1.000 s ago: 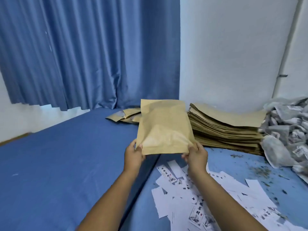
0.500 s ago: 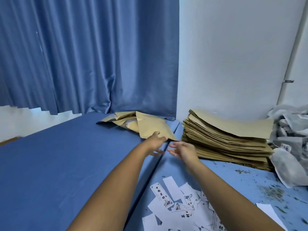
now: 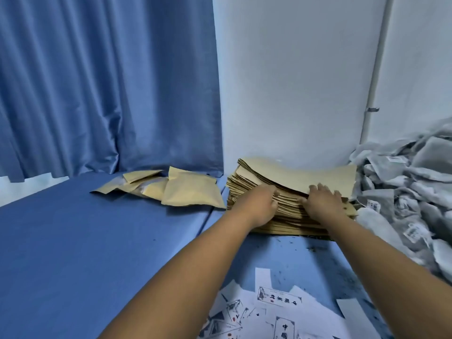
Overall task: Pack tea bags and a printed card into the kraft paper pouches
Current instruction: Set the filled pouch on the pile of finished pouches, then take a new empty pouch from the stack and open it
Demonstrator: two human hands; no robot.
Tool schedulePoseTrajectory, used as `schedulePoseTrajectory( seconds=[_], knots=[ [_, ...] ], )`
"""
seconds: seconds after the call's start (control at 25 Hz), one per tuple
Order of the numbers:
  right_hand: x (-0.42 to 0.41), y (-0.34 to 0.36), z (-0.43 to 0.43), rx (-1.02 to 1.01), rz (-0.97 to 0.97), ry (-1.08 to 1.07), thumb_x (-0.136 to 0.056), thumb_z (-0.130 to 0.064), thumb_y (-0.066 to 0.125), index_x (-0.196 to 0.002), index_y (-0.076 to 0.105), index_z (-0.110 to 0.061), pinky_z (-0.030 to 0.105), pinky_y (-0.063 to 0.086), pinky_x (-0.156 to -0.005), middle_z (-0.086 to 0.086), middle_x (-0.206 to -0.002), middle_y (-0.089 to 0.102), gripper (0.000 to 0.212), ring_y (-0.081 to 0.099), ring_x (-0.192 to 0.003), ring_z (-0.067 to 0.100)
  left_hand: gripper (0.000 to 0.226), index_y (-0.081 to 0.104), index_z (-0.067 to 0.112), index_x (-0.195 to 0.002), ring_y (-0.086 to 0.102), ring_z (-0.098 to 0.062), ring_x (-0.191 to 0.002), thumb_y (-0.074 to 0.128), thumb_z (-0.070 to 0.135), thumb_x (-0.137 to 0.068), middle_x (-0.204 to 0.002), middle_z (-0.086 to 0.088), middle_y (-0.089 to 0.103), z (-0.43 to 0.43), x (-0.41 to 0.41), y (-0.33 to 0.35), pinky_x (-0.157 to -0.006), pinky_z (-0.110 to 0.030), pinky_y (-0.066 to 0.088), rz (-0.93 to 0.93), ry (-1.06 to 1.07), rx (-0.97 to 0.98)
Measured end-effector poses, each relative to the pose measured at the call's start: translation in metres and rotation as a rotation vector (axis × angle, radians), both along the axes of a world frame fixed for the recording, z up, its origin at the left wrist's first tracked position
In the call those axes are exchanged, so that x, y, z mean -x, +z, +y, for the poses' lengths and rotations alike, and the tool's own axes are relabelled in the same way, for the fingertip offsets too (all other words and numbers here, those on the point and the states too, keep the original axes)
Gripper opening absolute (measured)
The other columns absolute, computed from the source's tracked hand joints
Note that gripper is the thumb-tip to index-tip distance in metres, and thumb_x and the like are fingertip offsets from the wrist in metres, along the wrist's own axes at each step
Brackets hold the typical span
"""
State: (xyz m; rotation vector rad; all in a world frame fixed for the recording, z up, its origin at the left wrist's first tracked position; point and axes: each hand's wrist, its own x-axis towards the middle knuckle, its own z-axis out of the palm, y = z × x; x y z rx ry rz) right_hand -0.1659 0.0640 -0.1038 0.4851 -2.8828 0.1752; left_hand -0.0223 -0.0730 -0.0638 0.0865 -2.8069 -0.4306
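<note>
A tall stack of empty kraft pouches stands against the white wall. My left hand rests against the stack's front left edge, fingers touching the pouch edges. My right hand is at the front edge of the top pouch, which curves upward; its fingers lie over that edge with the thumb below. Several filled kraft pouches lie in a loose pile to the left of the stack. Printed cards are scattered near me. A heap of tea bags fills the right side.
Everything sits on a blue-covered surface with a seam running toward me. Blue curtains hang at the back left, and a white wall stands behind the stack. Tea crumbs speckle the cloth near the stack.
The filled pouch I held in both hands was laid on the left pile and let go. Both hands then moved right to the stack of empty pouches.
</note>
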Motion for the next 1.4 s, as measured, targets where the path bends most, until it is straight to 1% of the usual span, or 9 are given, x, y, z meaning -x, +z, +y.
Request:
schedulePoseTrajectory(
  seconds=[0.32,0.56,0.68,0.84,0.96,1.12,1.2,1.28,1.4],
  knots=[
    [0.043,0.009,-0.013,-0.091,0.057,0.122,-0.087,-0.072,0.029,-0.139,0.039,-0.024,0.043,0.023,-0.109,0.009,-0.136,0.050,0.072,0.045,-0.126,0.029,0.028,0.059,0.018,-0.120,0.047,-0.019,-0.113,0.045,0.021,-0.096,-0.117,-0.002,0.054,-0.011,0.042,-0.004,-0.095,-0.036,0.044,0.105,0.091,0.109],
    [0.073,0.007,-0.038,-0.248,0.103,0.156,-0.085,-0.073,0.035,-0.128,0.044,-0.017,0.036,0.037,-0.088,0.007,-0.120,0.059,0.071,0.056,-0.110,0.026,0.027,0.060,0.018,-0.117,0.045,-0.019,-0.112,0.044,0.022,-0.096,-0.115,-0.001,0.055,-0.025,0.080,-0.002,-0.094,-0.034,0.042,0.173,0.130,0.223],
    [0.083,0.016,-0.046,-0.342,0.156,0.256,-0.090,-0.061,0.043,-0.120,0.050,-0.011,0.032,0.041,-0.071,0.005,-0.112,0.062,0.059,0.059,-0.105,0.025,0.029,0.058,0.017,-0.120,0.043,-0.020,-0.117,0.043,0.021,-0.095,-0.120,-0.002,0.053,-0.032,0.098,-0.002,-0.093,-0.034,0.042,0.169,0.149,0.193],
    [0.085,0.014,-0.062,-0.508,0.184,0.348,-0.093,-0.022,0.047,-0.108,0.062,-0.011,0.031,0.046,-0.074,0.006,-0.111,0.064,0.025,0.060,-0.103,0.026,0.032,0.053,0.013,-0.125,0.042,-0.022,-0.118,0.045,0.020,-0.094,-0.125,-0.006,0.048,-0.037,0.117,-0.007,-0.092,-0.036,0.044,0.115,0.185,0.178],
    [0.081,0.004,-0.067,-0.568,0.250,0.353,-0.091,-0.001,0.042,-0.106,0.064,-0.009,0.031,0.048,-0.078,0.006,-0.112,0.065,0.027,0.060,-0.106,0.026,0.038,0.045,0.009,-0.131,0.044,-0.025,-0.116,0.046,0.020,-0.094,-0.128,-0.010,0.041,-0.040,0.123,-0.010,-0.088,-0.037,0.047,0.208,0.233,0.138],
    [0.045,0.011,-0.042,-0.531,0.290,0.449,-0.091,-0.003,0.041,-0.108,0.061,-0.010,0.033,0.044,-0.075,0.008,-0.109,0.065,0.027,0.061,-0.102,0.029,0.051,0.039,0.008,-0.135,0.039,-0.027,-0.120,0.047,0.037,-0.095,-0.131,-0.012,0.041,-0.047,0.122,0.002,-0.094,-0.038,0.038,0.414,0.469,0.116],
    [0.013,0.005,-0.019,-0.473,0.285,0.566,-0.093,-0.012,0.038,-0.111,0.057,-0.014,0.034,0.038,-0.075,0.007,-0.104,0.067,0.026,0.062,-0.096,0.028,0.060,0.040,0.009,-0.135,0.038,-0.028,-0.123,0.047,0.051,-0.092,-0.133,-0.012,0.044,-0.056,0.118,0.012,-0.096,-0.039,0.036,0.269,0.596,0.143],
    [-0.009,0.005,0.004,-0.224,0.194,0.538,-0.094,-0.041,0.032,-0.113,0.058,-0.026,0.038,0.035,-0.083,0.001,-0.102,0.068,0.036,0.061,-0.095,0.025,0.062,0.044,0.011,-0.133,0.044,-0.029,-0.123,0.048,0.056,-0.089,-0.134,-0.011,0.048,-0.069,0.112,0.019,-0.097,-0.039,0.039,-0.015,0.685,0.080],
    [0.010,0.014,0.041,0.216,0.131,0.038,-0.089,-0.058,0.039,-0.123,0.055,-0.019,0.042,0.038,-0.094,0.005,-0.126,0.055,0.055,0.045,-0.119,0.028,0.060,0.049,0.011,-0.132,0.055,-0.032,-0.114,0.056,0.052,-0.087,-0.130,-0.012,0.055,-0.085,0.094,0.014,-0.092,-0.040,0.048,-0.266,0.665,-0.263]
  ],
)
